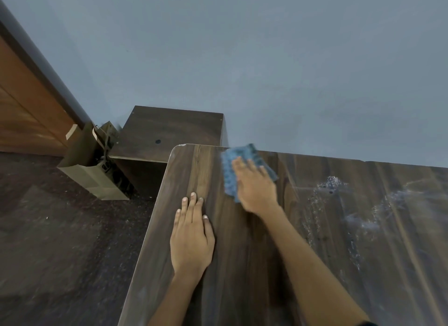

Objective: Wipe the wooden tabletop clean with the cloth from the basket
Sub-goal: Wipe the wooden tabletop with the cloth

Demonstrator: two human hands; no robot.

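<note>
A nubby blue cloth (242,170) lies flat near the bench's (315,228) far left corner, pressed under the right hand's (257,187) straight fingers. The left hand (191,238) rests flat, released, beside the left edge.

- The tabletop (303,240) lies bare from its middle toward 5 o'clock, with only white dust smears (332,185) at 2 o'clock.
- The left hand (191,238) rests flat near the 9 o'clock edge.
- The right hand (257,187) presses the blue cloth (230,175) at 12 o'clock, close against the wall (266,59).
- A low cabinet (169,131) and paper bag (94,170) stand off the 11 o'clock corner.
</note>
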